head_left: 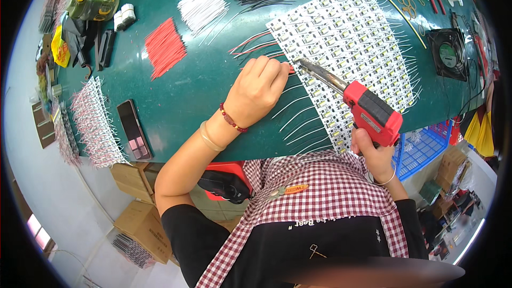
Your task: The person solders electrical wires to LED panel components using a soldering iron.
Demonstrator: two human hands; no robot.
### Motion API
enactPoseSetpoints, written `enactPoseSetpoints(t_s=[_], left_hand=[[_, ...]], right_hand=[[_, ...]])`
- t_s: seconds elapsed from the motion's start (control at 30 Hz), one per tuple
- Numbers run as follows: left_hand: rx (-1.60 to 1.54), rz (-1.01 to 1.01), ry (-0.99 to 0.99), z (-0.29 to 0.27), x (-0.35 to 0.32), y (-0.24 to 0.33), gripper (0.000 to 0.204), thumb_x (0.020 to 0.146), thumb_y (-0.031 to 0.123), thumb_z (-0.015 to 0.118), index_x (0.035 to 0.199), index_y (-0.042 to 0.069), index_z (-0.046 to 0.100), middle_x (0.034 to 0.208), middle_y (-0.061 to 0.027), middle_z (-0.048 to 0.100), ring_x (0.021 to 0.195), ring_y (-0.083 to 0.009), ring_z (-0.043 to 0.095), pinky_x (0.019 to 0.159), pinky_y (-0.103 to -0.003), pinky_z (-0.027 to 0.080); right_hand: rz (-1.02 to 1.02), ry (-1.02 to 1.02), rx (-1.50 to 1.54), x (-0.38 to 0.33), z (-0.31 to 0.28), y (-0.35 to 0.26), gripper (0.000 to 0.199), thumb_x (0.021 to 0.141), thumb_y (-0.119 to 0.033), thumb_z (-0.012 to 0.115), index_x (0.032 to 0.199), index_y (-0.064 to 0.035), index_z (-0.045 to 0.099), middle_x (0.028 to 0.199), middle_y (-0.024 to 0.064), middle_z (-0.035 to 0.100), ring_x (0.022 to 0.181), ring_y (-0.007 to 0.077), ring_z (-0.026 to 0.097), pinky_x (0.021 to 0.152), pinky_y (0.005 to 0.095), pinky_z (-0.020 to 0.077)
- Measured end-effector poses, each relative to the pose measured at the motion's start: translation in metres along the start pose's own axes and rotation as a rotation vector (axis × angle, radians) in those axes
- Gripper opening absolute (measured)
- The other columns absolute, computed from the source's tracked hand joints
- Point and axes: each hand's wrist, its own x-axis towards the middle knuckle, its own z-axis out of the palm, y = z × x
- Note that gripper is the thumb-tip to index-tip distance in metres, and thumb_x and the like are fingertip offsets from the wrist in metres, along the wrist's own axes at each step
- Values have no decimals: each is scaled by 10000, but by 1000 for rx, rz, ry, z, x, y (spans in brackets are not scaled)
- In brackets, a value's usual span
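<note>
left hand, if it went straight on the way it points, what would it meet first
Probably the white circuit-board panel, at its left edge, just ahead of the left hand. The red-and-black soldering iron has its dark tip close to that line; depth is unclear, so it could come first.

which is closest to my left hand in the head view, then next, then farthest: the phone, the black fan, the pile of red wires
From your left hand:
1. pile of red wires, to its left and farther up the table
2. phone, farther left, toward the near table edge
3. black fan, far right, beyond the sheet of boards
</note>
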Motion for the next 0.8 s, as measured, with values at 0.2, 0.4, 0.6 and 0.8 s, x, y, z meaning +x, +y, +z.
enactPoseSetpoints(t_s=[0.2,0.4,0.6,0.8], left_hand=[[7,6,13,2,1,1,284,756,24,640,1032,-36,659,813,-73,476,737,-219,515,653,-322,448],[14,2,11,3,1,1,266,768,28,649,1026,-35,660,814,-73,478,739,-217,515,645,-322,444],[29,3,0,2,1,0,280,753,31,649,1025,-34,665,822,-73,489,743,-217,517,648,-323,438],[-21,8,37,-5,2,10,297,742,26,639,1031,-35,668,819,-74,501,749,-223,514,658,-325,437]], right_hand=[[-22,20,-136,-2,0,9,316,845,-81,751,1125,5,634,963,44,677,833,109,634,740,265,513],[-99,38,-148,-9,-7,15,269,874,-101,726,1116,-19,644,964,38,669,833,120,625,734,283,510],[-239,-40,-251,-10,-10,20,349,987,-146,554,1278,41,507,724,61,572,593,120,517,581,275,448],[-304,-74,-273,-14,-17,24,377,994,-207,554,1281,32,496,717,62,570,594,117,514,571,264,431]])
